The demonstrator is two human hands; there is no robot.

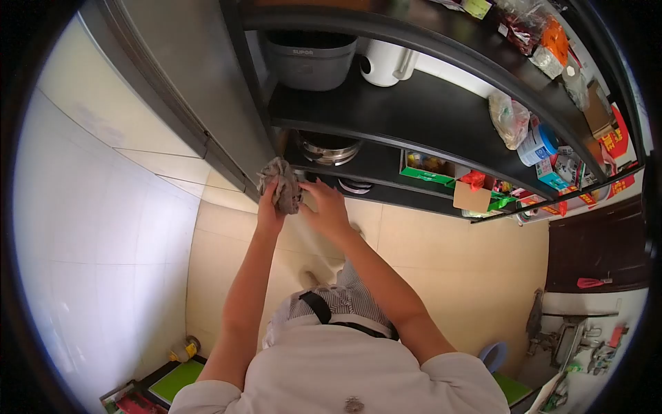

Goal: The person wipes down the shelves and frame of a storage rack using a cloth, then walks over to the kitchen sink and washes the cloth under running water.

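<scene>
The left hand (pixel 270 205) is gripping a crumpled grey cloth (pixel 281 181) near the black shelves (pixel 414 114), probably bunching it for compact handling. The right hand (pixel 329 212) is holding its fingers apart beside it, contact unclear.

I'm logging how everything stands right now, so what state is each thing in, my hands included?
Cloth: crumpled, held up.
Left hand: gripping the cloth.
Right hand: open, fingers partly spread beside the cloth; contact unclear.
Green box: open, contents showing.
Tub: blue lid on.
Plastic bag: filled, resting on shelf.
</scene>
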